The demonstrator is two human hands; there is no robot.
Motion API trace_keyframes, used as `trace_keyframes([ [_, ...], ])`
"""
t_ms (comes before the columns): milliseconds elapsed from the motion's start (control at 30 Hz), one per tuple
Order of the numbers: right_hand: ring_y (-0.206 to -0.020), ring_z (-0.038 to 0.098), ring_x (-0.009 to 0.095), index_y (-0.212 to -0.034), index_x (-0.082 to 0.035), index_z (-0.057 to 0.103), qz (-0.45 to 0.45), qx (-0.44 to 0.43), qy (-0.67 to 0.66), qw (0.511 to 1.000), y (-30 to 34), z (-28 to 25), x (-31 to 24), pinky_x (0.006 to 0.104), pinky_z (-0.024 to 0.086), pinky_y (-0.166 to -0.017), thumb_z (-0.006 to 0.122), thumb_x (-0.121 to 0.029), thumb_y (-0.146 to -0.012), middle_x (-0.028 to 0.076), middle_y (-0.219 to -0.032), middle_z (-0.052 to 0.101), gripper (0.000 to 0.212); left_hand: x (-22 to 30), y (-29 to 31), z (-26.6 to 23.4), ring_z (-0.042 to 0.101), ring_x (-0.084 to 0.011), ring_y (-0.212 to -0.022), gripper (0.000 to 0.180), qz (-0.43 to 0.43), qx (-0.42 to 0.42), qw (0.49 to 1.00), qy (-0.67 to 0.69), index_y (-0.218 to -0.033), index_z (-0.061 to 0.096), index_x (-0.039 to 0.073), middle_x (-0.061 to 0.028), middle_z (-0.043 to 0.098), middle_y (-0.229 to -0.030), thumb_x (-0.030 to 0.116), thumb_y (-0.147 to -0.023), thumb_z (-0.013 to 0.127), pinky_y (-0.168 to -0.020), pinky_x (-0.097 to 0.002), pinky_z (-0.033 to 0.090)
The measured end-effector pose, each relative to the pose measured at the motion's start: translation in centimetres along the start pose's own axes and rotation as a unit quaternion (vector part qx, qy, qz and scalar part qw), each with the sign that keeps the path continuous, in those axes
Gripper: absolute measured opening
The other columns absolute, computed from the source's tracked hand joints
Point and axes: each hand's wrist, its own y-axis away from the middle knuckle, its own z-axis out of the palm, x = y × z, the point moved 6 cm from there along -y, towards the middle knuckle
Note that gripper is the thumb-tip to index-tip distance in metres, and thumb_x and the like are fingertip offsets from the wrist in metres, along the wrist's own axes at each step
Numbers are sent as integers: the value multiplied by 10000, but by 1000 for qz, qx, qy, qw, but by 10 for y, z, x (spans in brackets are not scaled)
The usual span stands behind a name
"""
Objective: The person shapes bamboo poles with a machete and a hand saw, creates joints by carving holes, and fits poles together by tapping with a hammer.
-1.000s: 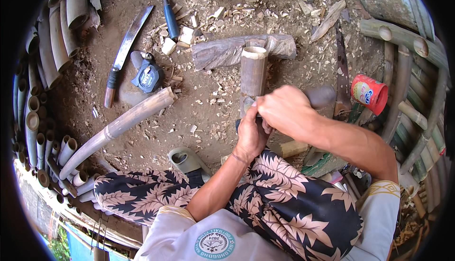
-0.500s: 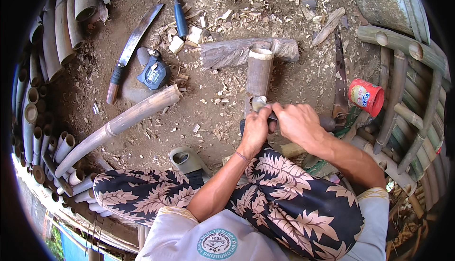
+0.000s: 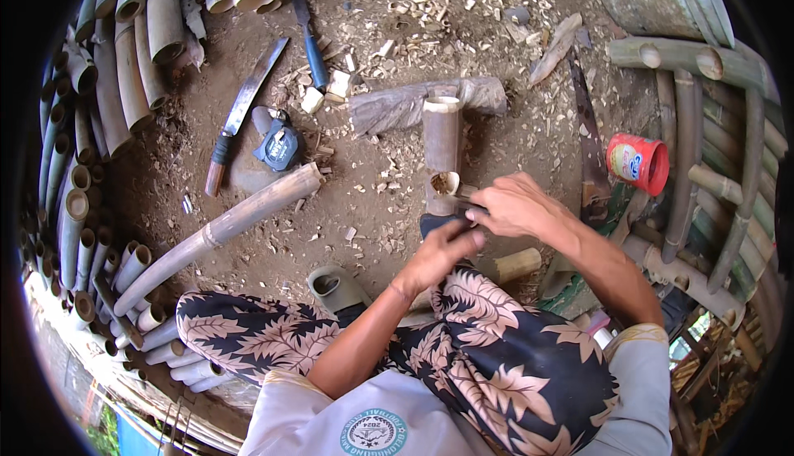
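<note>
A bamboo tube [image 3: 442, 146] lies in front of me, its far end propped on a short weathered log [image 3: 385, 107]. Its near part has a cut opening with rough brown material inside. Beside that opening, my right hand [image 3: 517, 205] is closed around a slim tool [image 3: 470, 201], mostly hidden by the fingers, so its exact kind is unclear. My left hand [image 3: 442, 256] is just below, above my knee, with loosely parted, slightly blurred fingers and nothing seen in them. A dark piece [image 3: 438, 224] shows under the tube's near end, between the hands.
Left lie a long bamboo pole [image 3: 219, 228], a machete [image 3: 246, 104], a tape measure [image 3: 279, 143] and a blue-handled chisel [image 3: 313, 50]. Right are a red container [image 3: 638, 164], a long dark blade [image 3: 589, 125] and a bamboo frame [image 3: 686, 158]. Cut bamboo [image 3: 74, 208] is stacked far left; chips litter the dirt.
My left hand has come away from the tool and moved down toward my knee. My right hand has shifted slightly, leaving the tube's opening more exposed. The view has shifted a little.
</note>
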Motion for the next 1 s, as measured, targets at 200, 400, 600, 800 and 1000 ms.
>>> trace_keyframes([
  [200,-714,685,219,-1016,-7,630,105,284,-572,762,41,46,-21,359,537,-716,450,-328,-1034,89,-829,738,368,10,49,4,553,-390,-1163,705,159,100,931,-312,-1364,424,-43,-267,546,-1228,256,-777,673,-1028,-424,435],
  [400,-526,638,147,-1005,87,629,205,5,-740,640,-8,99,-58,243,528,-441,478,-243,-1038,134,-816,703,364,-4,76,-60,695,-313,-876,531,12,191,885,-423,-1192,602,28,-198,684,-979,239,-721,728,-796,-406,554],
  [600,-583,697,256,-956,146,585,129,40,-860,493,-51,92,-71,299,597,-485,474,-233,-1020,240,-801,671,400,56,64,-103,717,-306,-697,328,-13,220,821,-526,-941,701,51,-176,713,-770,283,-715,751,-684,-411,579],
  [800,-662,707,284,-1049,76,577,53,81,-964,249,-43,75,-61,348,604,-563,475,-227,-1006,220,-944,691,323,144,38,-66,683,-327,-671,191,-8,122,662,-739,-824,701,89,-144,688,-727,218,-684,719,-638,-409,553],
  [1000,-771,718,243,-1071,-37,605,-48,76,-996,6,-36,89,-49,361,605,-686,428,-327,-1031,140,-1008,720,342,181,-9,11,654,-169,-594,104,13,-38,477,-878,-758,685,119,-36,648,-649,201,-820,702,-511,-336,511],
])
